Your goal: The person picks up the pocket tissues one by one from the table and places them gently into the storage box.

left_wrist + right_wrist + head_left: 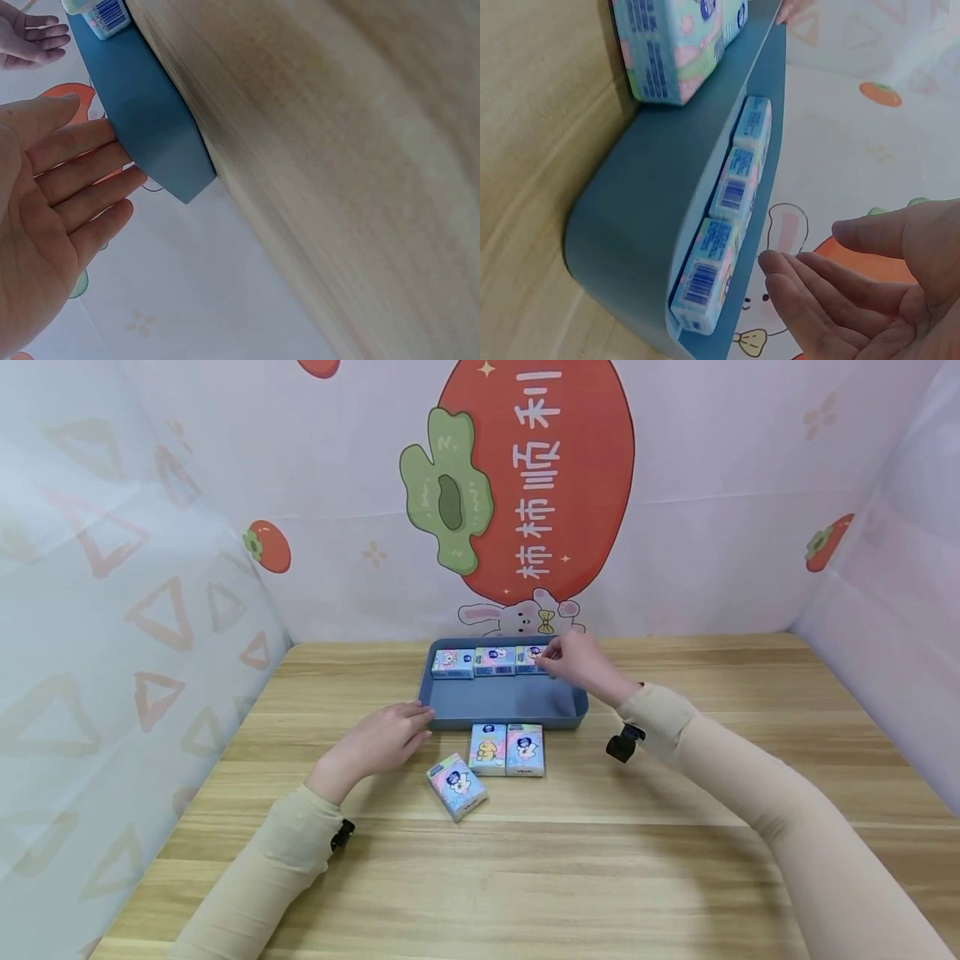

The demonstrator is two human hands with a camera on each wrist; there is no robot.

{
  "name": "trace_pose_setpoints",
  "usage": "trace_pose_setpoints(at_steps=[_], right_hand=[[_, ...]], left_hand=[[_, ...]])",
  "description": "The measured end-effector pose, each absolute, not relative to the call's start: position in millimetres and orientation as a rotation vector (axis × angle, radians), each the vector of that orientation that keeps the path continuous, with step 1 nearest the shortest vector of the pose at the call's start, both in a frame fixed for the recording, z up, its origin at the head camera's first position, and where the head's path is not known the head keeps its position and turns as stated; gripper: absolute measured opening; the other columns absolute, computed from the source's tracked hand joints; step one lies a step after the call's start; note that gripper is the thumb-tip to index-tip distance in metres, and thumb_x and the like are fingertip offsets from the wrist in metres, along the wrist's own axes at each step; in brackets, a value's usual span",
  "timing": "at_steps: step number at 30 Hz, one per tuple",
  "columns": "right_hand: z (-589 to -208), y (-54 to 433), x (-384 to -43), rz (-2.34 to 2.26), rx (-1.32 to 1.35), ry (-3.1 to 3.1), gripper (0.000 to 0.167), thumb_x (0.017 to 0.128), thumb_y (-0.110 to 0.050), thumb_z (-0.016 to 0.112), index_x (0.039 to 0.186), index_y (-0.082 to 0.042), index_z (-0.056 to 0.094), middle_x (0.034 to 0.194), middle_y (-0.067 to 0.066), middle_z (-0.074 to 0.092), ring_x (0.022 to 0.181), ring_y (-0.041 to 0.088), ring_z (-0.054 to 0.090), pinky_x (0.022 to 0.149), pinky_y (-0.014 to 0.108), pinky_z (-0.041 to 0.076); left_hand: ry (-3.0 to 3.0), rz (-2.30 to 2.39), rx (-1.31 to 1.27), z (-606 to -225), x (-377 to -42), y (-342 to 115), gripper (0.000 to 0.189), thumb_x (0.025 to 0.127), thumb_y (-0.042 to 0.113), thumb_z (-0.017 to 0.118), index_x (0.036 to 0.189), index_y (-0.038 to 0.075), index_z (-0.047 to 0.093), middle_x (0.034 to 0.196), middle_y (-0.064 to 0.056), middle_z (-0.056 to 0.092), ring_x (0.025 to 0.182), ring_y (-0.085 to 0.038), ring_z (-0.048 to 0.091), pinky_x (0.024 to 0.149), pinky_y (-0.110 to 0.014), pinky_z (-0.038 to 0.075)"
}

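Observation:
A blue-grey tray (487, 702) sits on the table with three small tissue packs in a row along its back wall: a left one (453, 664), a middle one (495, 661) and a right one (529, 658). My right hand (581, 662) hovers by the right pack; the right wrist view shows its thumb and fingers (810, 289) apart, nothing between them. With fingers loosely extended, my left hand (381, 739) has its fingertips at the tray's front-left corner, also in the left wrist view (60, 187).
Outside the tray's front wall, two more tissue packs (488, 750) (524, 750) lie side by side. Another pack (457, 787) lies askew nearer me. Behind the wooden table (562, 877) hangs a printed cloth backdrop (712, 527).

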State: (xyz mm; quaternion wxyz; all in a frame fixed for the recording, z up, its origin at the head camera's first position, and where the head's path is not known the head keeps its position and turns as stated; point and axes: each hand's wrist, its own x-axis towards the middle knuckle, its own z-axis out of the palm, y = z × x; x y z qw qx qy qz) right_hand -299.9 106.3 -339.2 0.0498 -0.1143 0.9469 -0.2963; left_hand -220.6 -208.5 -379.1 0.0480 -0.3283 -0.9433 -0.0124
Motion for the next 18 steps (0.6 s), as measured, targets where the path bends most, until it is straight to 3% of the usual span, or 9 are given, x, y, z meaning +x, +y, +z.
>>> trace_pose_setpoints(at_steps=[6, 18], right_hand=[[-345.8, 108.1, -288.0, -0.900, -0.432, 2.875, 0.023, 0.092, -0.027, 0.063, 0.099, -0.007, 0.072, 0.085, 0.007, 0.069, 0.076, 0.021, 0.060, 0.062, 0.026, 0.054], [-353.0, 110.3, -266.2, -0.902, -0.553, 2.880, 0.017, 0.089, -0.023, 0.067, 0.097, -0.009, 0.072, 0.089, 0.005, 0.069, 0.077, 0.017, 0.062, 0.069, 0.027, 0.058]], left_hand=[[-2.885, -0.041, -0.993, -379.2, -220.4, -208.4, 0.035, 0.095, 0.020, 0.057, 0.124, 0.000, 0.061, 0.127, -0.019, 0.060, 0.120, -0.032, 0.056, 0.102, -0.045, 0.047], [-2.882, -0.048, -1.003, -380.0, -222.6, -208.6, 0.035, 0.095, 0.020, 0.056, 0.123, -0.001, 0.061, 0.126, -0.019, 0.060, 0.120, -0.032, 0.056, 0.102, -0.045, 0.047]])
